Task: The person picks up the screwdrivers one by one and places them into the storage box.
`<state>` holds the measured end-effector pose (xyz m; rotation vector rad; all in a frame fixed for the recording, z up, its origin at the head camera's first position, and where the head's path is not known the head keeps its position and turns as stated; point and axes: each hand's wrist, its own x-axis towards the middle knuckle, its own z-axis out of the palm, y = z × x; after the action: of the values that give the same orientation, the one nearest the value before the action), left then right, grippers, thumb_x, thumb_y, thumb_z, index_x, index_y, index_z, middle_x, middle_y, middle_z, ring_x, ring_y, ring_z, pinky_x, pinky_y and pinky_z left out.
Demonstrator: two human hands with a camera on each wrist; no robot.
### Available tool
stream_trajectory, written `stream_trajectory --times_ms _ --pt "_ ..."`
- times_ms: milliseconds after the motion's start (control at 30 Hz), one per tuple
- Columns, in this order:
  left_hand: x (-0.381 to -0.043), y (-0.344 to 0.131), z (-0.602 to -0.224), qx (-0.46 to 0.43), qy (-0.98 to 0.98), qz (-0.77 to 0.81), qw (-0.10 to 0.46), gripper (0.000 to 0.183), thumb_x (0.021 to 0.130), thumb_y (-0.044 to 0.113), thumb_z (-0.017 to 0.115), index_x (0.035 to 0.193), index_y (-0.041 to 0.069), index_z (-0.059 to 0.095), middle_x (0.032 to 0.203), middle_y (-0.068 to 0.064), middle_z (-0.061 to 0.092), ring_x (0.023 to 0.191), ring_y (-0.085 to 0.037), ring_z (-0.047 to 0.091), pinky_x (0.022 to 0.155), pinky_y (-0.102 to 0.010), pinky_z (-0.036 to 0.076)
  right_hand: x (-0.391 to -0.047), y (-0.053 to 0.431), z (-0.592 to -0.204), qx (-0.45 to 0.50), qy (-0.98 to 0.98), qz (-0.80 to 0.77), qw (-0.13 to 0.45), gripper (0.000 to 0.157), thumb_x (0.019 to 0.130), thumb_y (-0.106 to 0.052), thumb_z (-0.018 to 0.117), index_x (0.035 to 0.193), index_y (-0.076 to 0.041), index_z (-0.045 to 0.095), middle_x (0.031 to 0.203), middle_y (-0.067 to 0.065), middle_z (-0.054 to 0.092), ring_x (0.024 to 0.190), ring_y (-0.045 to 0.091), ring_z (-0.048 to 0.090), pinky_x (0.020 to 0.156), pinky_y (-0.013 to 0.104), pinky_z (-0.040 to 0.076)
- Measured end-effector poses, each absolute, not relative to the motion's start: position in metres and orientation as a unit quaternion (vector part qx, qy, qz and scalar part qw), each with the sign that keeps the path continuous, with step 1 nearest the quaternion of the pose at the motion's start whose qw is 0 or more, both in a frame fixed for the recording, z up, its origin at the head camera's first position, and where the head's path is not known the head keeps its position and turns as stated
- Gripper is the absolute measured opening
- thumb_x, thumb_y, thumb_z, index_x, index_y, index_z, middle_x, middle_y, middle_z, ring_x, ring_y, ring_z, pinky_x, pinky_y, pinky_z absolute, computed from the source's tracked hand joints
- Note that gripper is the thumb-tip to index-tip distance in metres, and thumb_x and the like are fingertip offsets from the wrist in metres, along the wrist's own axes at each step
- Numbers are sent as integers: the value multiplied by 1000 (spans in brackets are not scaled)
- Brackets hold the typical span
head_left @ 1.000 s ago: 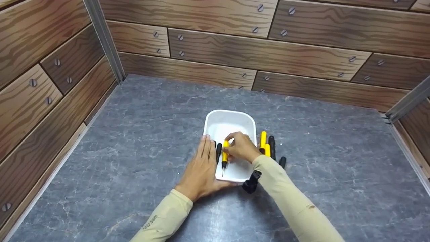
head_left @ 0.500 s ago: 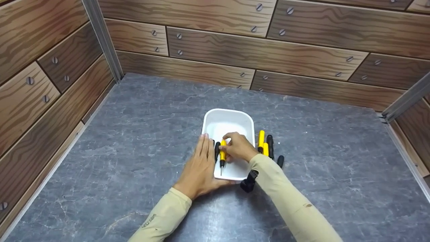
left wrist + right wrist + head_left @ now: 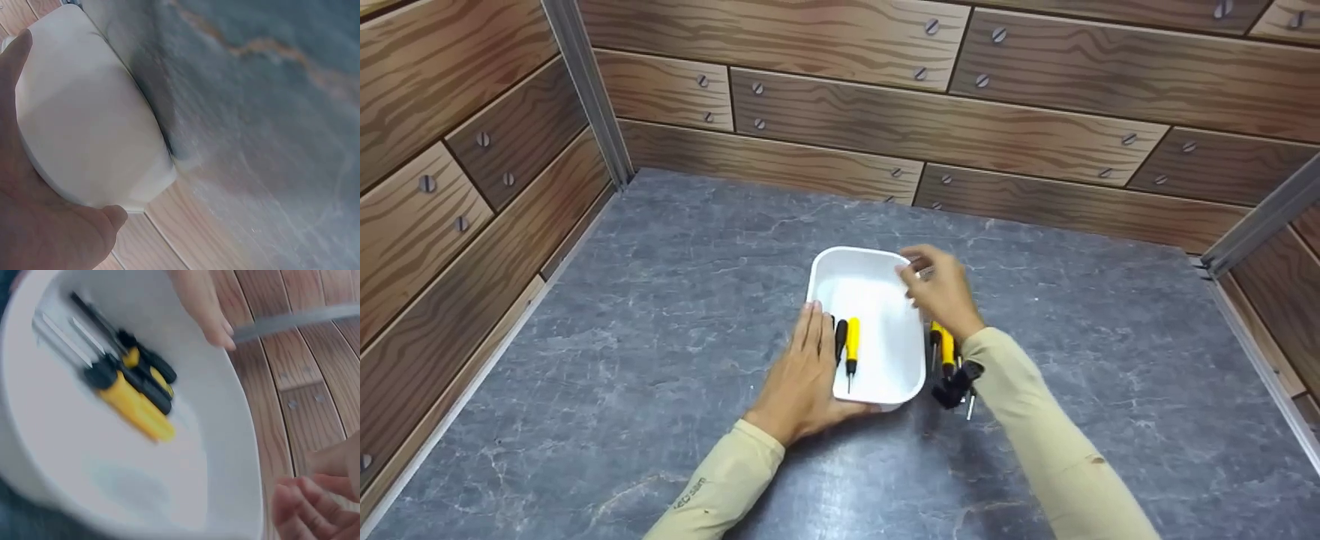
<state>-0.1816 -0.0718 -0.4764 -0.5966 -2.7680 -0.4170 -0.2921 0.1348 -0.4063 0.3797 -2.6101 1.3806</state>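
My left hand (image 3: 799, 367) rests against a white plastic tray (image 3: 885, 384). Its straight fingers lie along the tray's left side and the thumb reaches round the near end, also seen in the left wrist view on the tray's outer wall (image 3: 90, 112). Inside lie a yellow screwdriver (image 3: 852, 343), a black one (image 3: 841, 341) and a black-and-yellow one (image 3: 149, 363), side by side at the left wall. Over the tray's far right rim hovers my right hand (image 3: 945, 292), fingers loosely bent, holding nothing.
Right of the tray, more screwdrivers, among them a yellow one (image 3: 947, 351), lie on the grey marbled table (image 3: 660, 300), partly hidden by the right hand and its black wrist camera (image 3: 956, 386). Wood-patterned walls (image 3: 810, 112) surround the table.
My right hand has let go of the yellow screwdriver in the tray and moved right and away from me, up to the rim. The left hand stays against the tray.
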Motion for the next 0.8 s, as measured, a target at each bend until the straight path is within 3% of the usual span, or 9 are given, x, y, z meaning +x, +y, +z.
stream_trajectory --times_ms 67,200,267,367,533,667,800 --pt "-181 -72 -477 -206 -958 -148 137 132 73 83 65 150 -18 28 157 -38 24 149 -47 21 118 -52 31 -293 147 -406 121 -873 457 118 26 95 -3 67 120 7 68 95 22 69 66 27 67 54 23 55" --pt "-181 -71 -478 -206 -957 -150 139 132 73 84 64 150 -18 28 157 -38 24 149 -47 21 118 -52 29 -295 172 -408 110 -886 411 183 24 93 -3 68 115 5 70 96 22 72 77 33 69 68 36 59" --pt "-181 -71 -479 -207 -956 -151 141 132 73 84 64 149 -18 29 157 -38 24 149 -48 21 118 -53 29 -295 184 -410 104 -893 389 198 24 91 -3 70 114 5 71 95 22 72 79 35 70 75 45 58" --pt "-181 -71 -480 -207 -956 -152 143 132 73 84 63 149 -18 29 156 -39 24 148 -48 21 118 -53 29 -293 203 -416 89 -910 356 190 25 91 -4 70 113 5 71 94 21 72 78 35 69 76 47 56" --pt "-180 -70 -479 -207 -956 -154 137 132 73 83 64 150 -18 28 157 -38 23 149 -48 19 119 -52 27 -284 235 -426 73 -941 306 125 29 92 -8 68 116 8 68 94 23 72 83 38 68 79 51 54" --pt "-180 -70 -478 -209 -956 -156 134 132 74 83 64 150 -18 27 157 -38 22 149 -48 19 120 -52 26 -275 256 -430 65 -957 281 38 38 93 -14 67 121 11 64 98 27 71 88 40 67 82 54 53" --pt "-180 -70 -477 -208 -957 -148 134 131 75 83 63 150 -18 27 157 -38 22 149 -48 19 120 -52 26 -268 266 -433 62 -955 282 -59 45 97 -21 65 126 13 59 99 26 72 77 31 70 79 49 56"
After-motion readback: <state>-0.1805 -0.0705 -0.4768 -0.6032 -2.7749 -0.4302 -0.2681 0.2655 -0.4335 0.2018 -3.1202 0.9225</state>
